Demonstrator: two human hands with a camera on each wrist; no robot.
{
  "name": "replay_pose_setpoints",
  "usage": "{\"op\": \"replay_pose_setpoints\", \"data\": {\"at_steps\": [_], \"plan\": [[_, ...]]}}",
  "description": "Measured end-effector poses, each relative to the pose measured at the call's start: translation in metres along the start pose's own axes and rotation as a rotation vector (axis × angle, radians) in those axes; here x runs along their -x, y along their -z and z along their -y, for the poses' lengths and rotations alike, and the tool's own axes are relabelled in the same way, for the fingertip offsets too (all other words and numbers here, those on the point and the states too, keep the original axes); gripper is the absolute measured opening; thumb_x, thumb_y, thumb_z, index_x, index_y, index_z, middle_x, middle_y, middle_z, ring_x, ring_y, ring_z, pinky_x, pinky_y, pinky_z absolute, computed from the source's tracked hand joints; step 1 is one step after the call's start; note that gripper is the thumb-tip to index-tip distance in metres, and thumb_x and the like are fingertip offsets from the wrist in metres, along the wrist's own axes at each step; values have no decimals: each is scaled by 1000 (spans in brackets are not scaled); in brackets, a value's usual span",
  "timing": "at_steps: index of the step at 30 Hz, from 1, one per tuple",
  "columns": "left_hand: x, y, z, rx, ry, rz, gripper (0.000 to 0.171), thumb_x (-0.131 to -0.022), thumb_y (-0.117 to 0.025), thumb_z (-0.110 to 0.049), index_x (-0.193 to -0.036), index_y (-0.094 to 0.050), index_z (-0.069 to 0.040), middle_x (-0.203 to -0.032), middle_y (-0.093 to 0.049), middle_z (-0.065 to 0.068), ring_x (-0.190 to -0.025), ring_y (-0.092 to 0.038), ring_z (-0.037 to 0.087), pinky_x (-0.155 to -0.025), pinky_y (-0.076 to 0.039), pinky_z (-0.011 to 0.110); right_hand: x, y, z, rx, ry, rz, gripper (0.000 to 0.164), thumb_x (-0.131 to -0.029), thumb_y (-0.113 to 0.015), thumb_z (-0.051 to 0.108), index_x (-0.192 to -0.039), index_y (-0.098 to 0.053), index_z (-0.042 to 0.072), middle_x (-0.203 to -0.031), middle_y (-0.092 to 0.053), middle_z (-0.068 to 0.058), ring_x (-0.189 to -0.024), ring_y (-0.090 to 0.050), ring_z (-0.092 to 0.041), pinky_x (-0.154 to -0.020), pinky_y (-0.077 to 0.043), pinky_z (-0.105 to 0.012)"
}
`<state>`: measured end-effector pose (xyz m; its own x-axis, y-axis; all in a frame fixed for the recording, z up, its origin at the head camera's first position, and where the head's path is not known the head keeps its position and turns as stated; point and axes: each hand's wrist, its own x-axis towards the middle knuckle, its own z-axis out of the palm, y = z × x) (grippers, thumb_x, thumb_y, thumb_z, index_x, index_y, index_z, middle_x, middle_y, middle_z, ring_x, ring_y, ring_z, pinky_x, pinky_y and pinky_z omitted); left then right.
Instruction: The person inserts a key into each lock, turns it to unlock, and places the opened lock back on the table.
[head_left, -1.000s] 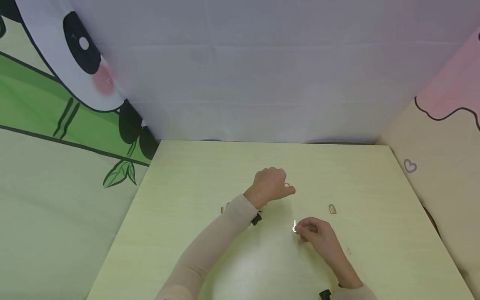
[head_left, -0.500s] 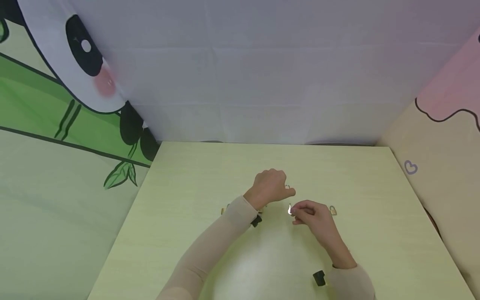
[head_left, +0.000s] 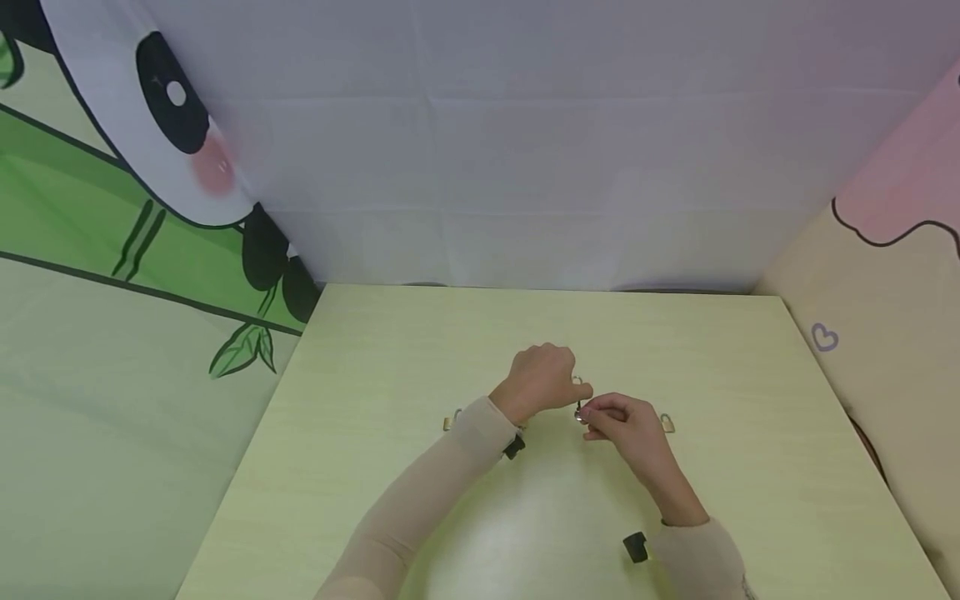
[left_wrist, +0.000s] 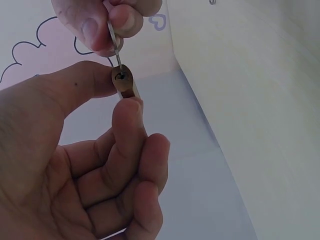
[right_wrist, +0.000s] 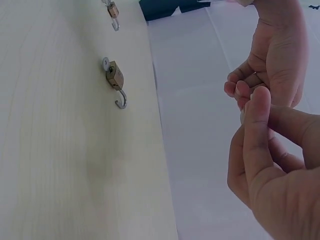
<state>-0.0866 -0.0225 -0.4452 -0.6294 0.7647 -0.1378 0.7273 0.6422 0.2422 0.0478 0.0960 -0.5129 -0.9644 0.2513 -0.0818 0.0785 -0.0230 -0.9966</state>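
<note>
My left hand [head_left: 542, 382] grips a small brass padlock [left_wrist: 123, 82] between thumb and fingers, its keyhole end facing my right hand. Most of the lock body is hidden by the fingers. My right hand [head_left: 624, 423] pinches a thin silver key [left_wrist: 115, 44] by its head. The key's tip is at the rim of the lock's end face, beside the keyhole; whether it touches is too small to tell. Both hands are held close together above the table. In the right wrist view the padlock is hidden behind fingers.
On the pale table [head_left: 450, 333] lies a padlock [head_left: 667, 423] to the right. Another padlock [head_left: 447, 422] sits left, partly behind the sleeve. The right wrist view shows a brass padlock [right_wrist: 115, 76] with raised shackle and a key at its end, plus a second such padlock [right_wrist: 113, 10].
My right hand has moved up and slightly left with the key, from lower on the table side to just below the padlock. The left hand has stayed nearly still.
</note>
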Motion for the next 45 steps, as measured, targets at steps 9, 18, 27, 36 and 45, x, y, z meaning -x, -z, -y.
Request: {"op": "replay_pose_setpoints", "data": {"at_steps": [9, 18, 27, 36, 45], "plan": [[0, -3, 0, -11, -6, -12, 47, -84, -67, -37, -57, -34, -18, -51, -18, -9, -48, -16, 7, -42, -18, 24, -3, -3, -1, -40, -34, -40, 20, -95, -66, 2, -106, -62, -15, -97, -71, -19, -83, -71, -19, -76, -57, -34], [-1, -7, 1, -26, -9, -12, 47, -85, -67, -38, -56, -35, -18, -50, -19, -9, -46, -15, 7, -42, -17, 24, -5, -8, -2, -105, -51, -90, 18, -95, -64, -2, -105, -60, -17, -100, -69, -26, -83, -71, -18, -77, -57, -34], [-2, -9, 1, -18, 2, -4, 48, -87, -67, -39, -55, -38, -18, -48, -21, -9, -44, -17, 6, -41, -17, 24, -7, -17, -3, -123, -78, -185, 17, -94, -63, -5, -105, -59, -17, -102, -67, -32, -87, -72, -30, -77, -57, -34], [-4, -7, 3, 4, 34, -22, 46, -84, -67, -39, -56, -38, -19, -49, -21, -9, -45, -19, 7, -42, -20, 24, -6, -24, -5, -189, -33, -260, 19, -93, -66, -5, -105, -59, -17, -97, -71, -23, -89, -72, -26, -77, -57, -35], [-4, -6, 5, 18, 21, -39, 46, -83, -68, -35, -54, -36, -19, -49, -20, -9, -46, -17, 7, -42, -18, 24, -4, -25, -9, -162, -88, -229, 22, -95, -67, 3, -104, -62, -17, -90, -70, -22, -79, -72, -24, -75, -57, -35]]}}
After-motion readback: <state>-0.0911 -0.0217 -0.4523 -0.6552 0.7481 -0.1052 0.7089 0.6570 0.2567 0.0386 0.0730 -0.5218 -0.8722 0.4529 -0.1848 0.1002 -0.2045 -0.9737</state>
